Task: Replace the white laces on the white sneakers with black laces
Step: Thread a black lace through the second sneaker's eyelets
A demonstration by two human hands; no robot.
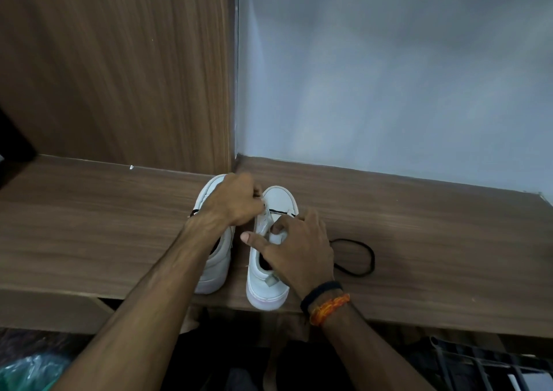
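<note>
Two white leather low-top sneakers sit side by side on the brown wood-grain desk (419,226), toes pointing at the far wall. The right sneaker (270,259) is the one being laced: the thin black shoelace (281,211) already crosses its farthest eyelet row, and the slack trails off right into a loop lying on the desk beside the shoe. No white lace showing that I can spot.

Left hand (236,202) reaches across the left sneaker (214,266), fingers curled tight at the right shoe's left eyelet edge, looks like it's pinching the lace end, though the tip itself is hidden. Right hand (294,247) rests on the shoe's tongue area, fingers bent loosely and thumb sticking out left; can't tell if it's gripping anything.

I'd guess next up is feeding that end through the next eyelet nearer the ankle and pulling slack even.
</note>
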